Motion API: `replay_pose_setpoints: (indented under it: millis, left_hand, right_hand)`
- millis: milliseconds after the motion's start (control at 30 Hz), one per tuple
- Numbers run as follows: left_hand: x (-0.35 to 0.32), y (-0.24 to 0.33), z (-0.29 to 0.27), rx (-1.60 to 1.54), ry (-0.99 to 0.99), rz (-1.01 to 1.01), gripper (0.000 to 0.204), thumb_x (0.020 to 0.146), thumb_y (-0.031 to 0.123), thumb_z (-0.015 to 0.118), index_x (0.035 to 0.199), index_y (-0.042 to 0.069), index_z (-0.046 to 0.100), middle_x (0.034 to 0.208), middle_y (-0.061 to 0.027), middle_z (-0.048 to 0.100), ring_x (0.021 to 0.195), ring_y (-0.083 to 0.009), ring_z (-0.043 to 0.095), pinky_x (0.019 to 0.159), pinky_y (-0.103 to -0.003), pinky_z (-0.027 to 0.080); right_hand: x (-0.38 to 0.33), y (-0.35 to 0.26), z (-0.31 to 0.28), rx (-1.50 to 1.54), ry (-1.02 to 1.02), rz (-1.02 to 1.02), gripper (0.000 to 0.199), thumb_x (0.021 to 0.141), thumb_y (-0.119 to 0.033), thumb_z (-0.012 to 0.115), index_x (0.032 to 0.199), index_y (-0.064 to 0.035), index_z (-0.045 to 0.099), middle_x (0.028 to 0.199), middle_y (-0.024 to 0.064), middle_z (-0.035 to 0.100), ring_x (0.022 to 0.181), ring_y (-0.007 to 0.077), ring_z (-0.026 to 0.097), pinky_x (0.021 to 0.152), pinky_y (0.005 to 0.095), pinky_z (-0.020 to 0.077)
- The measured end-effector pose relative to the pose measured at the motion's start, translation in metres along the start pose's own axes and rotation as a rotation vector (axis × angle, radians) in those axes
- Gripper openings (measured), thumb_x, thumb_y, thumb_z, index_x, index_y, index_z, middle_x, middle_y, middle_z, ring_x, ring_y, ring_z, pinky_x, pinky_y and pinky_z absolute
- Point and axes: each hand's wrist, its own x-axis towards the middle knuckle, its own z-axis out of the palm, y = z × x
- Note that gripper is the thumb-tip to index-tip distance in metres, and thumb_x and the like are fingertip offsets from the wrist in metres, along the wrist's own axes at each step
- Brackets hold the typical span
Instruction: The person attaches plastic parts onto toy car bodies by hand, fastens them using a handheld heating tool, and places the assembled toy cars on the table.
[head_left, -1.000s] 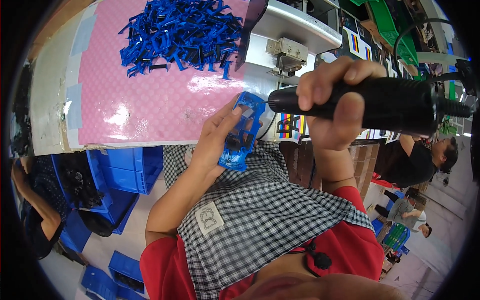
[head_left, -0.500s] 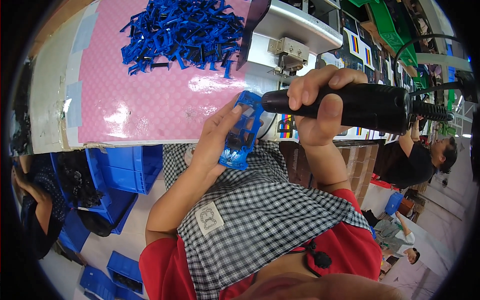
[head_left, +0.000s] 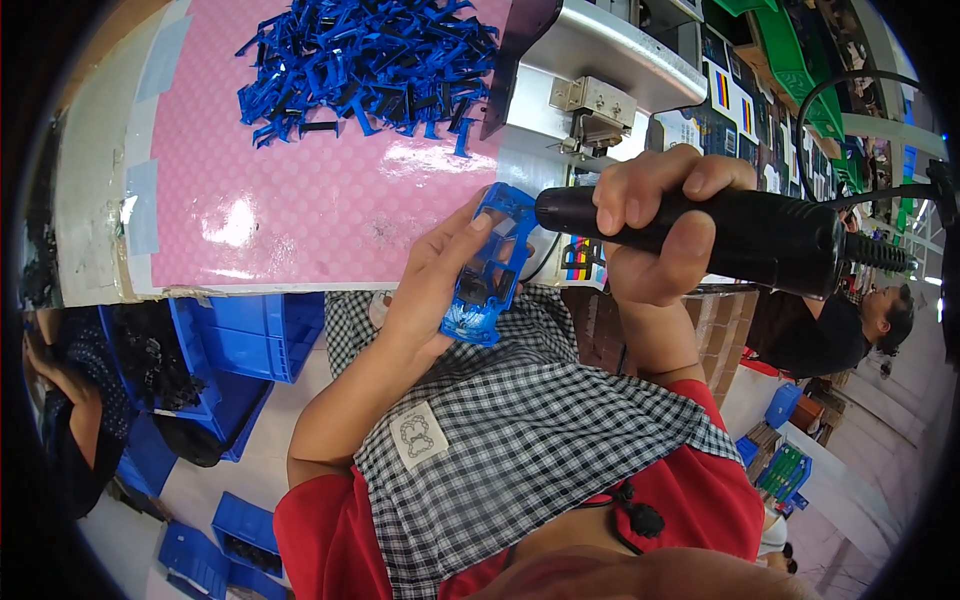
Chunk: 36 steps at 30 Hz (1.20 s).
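My left hand point(head_left: 428, 268) is closed round a blue translucent plastic housing point(head_left: 512, 268) with dark parts inside, held just past the table's near edge. My right hand point(head_left: 660, 225) grips a black electric screwdriver point(head_left: 765, 228), which lies almost level with its cord trailing off to the right. The screwdriver's narrow end meets the upper right side of the housing. Its bit cannot be seen from here. Beyond my hands, a heap of small blue and black plastic pieces point(head_left: 375, 65) covers part of the pink dotted mat point(head_left: 290, 215).
At the heap's right stands a metal fixture point(head_left: 610, 45) with a small bracket point(head_left: 602, 108). Blue crates point(head_left: 240, 335), some holding black parts, sit below the table at the left. Green bins point(head_left: 785, 50) line the far right. A person in black point(head_left: 825, 330) is at the right.
The view has shifted slightly. The screwdriver and my right hand sit a little lower and further right, the tool tilting a bit more. Both hands keep their grips.
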Motion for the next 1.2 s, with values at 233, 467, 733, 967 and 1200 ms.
replay_pose_setpoints:
  millis: [233, 467, 733, 967, 1200]
  left_hand:
    - [0.004, 0.0, 0.0, -0.008, 0.009, -0.006, 0.043, 0.095, 0.029, 0.051, 0.13, 0.004, 0.048, 0.082, -0.002, 0.056, 0.076, -0.0096, 0.059, 0.063, -0.022, 0.051]
    - [0.004, -0.001, 0.002, 0.005, 0.017, 0.012, 0.043, 0.095, 0.029, 0.052, 0.13, 0.004, 0.047, 0.091, -0.0042, 0.06, 0.082, -0.011, 0.061, 0.066, -0.024, 0.053]
    - [0.002, -0.005, -0.004, 0.036, 0.01, -0.003, 0.05, 0.095, 0.027, 0.052, 0.137, 0.004, 0.04, 0.109, -0.0084, 0.06, 0.094, -0.0155, 0.061, 0.069, -0.027, 0.055]
    - [0.004, -0.006, -0.003, 0.034, -0.019, 0.014, 0.05, 0.095, 0.028, 0.052, 0.137, 0.004, 0.039, 0.11, -0.01, 0.059, 0.095, -0.0175, 0.061, 0.069, -0.031, 0.057]
    - [0.006, -0.006, -0.006, 0.031, -0.019, 0.005, 0.05, 0.095, 0.028, 0.052, 0.136, 0.004, 0.04, 0.11, -0.0105, 0.06, 0.094, -0.0178, 0.062, 0.068, -0.031, 0.057]
  right_hand:
    - [0.02, 0.013, -0.012, 0.241, -0.501, -0.012, 0.045, 0.078, -0.038, 0.074, 0.092, -0.0131, 0.04, 0.065, 0.0016, 0.052, 0.051, 0.0151, 0.052, 0.051, 0.029, 0.0459]
    - [-0.004, 0.001, -0.018, 0.14, -0.374, -0.072, 0.048, 0.075, -0.043, 0.075, 0.093, -0.0136, 0.042, 0.065, 0.0012, 0.053, 0.052, 0.0163, 0.054, 0.055, 0.0323, 0.0472]
    - [0.036, -0.032, -0.035, -0.005, -0.258, -0.422, 0.052, 0.08, -0.056, 0.064, 0.102, -0.0147, 0.041, 0.073, 0.0041, 0.05, 0.054, 0.0173, 0.051, 0.054, 0.032, 0.0443]
    - [0.052, -0.021, -0.023, -0.072, -0.001, -0.227, 0.035, 0.09, -0.04, 0.056, 0.102, -0.0104, 0.041, 0.072, 0.0075, 0.048, 0.053, 0.0162, 0.046, 0.053, 0.0311, 0.0425]
    - [0.028, -0.017, -0.005, 0.092, -0.042, -0.093, 0.041, 0.087, -0.038, 0.062, 0.099, -0.0091, 0.037, 0.071, 0.0074, 0.046, 0.056, 0.0158, 0.048, 0.054, 0.029, 0.0453]
